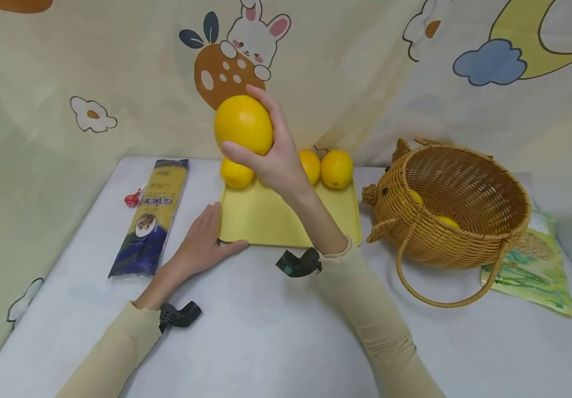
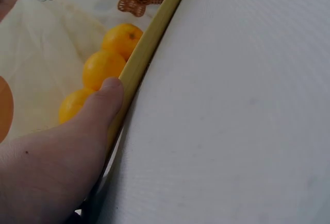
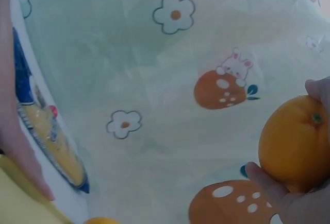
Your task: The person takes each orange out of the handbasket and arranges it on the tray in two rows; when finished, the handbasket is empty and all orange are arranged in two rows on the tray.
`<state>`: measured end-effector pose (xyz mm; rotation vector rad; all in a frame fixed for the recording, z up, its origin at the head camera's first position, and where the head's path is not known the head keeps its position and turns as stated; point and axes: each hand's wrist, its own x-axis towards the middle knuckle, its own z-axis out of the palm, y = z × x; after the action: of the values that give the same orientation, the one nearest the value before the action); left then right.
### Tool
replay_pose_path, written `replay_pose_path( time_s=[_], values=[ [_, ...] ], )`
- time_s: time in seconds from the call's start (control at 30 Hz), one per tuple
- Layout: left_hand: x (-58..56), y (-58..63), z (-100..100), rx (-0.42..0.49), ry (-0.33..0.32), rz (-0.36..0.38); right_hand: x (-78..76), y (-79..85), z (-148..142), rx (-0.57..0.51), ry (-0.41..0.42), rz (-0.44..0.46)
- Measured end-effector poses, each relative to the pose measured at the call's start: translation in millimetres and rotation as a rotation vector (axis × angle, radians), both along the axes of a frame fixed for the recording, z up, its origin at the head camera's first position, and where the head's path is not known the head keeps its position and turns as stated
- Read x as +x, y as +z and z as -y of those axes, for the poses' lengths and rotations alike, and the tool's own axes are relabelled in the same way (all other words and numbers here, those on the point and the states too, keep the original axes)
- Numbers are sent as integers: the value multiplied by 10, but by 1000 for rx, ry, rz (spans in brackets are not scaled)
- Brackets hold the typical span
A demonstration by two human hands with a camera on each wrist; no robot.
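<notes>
The right hand [image 1: 282, 160] has its fingers wrapped round a big orange [image 1: 243, 124] and holds it up in the air. The hand and its fruit hide some of the yellow tray [image 1: 266, 221], so I can't tell all that sits behind them. One tray orange [image 1: 237, 176] pokes out just below the held one, its top covered, and two more oranges [image 1: 337, 169] sit to the right of those fingers. The left hand [image 1: 200, 243] holds nothing; its fingers are stretched straight by the tray's left side, and its thumb touches the near edge. Left of those fingers, a long blue and yellow packet [image 1: 149, 221] and a tiny red thing [image 1: 133, 199] lie on the white bench [image 1: 246, 342]. Well to the right of all the fingers is a woven basket [image 1: 390, 226]; its wall hides most of two yellow things [image 1: 447, 222] inside, and it covers part of a green bag [image 1: 540, 265]. The left wrist view shows three oranges in a row past the thumb. The right wrist view cuts off the held orange, but shows a little green spot on its skin that the head view doesn't.
</notes>
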<state>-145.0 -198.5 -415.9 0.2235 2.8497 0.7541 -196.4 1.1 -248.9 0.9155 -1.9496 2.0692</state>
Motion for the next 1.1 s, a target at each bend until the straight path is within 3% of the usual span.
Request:
replay_pose_path(
  time_s=[0.2, 0.37, 0.67, 1.1],
  values=[
    [-24, 62, -16, -20, -6, -40, -247, -249, 12, 218, -168, -89],
    [-2, 59, -7, -36, -5, -47, -358, -463, 41, 325, -264, -48],
    [14, 46, -4, -26, -4, -68, -403, -800, 220, 485, -218, 29],
    [-3, 22, -22, 4, -18, -88, -281, -1060, 380, 710, -163, 135]
  ],
)
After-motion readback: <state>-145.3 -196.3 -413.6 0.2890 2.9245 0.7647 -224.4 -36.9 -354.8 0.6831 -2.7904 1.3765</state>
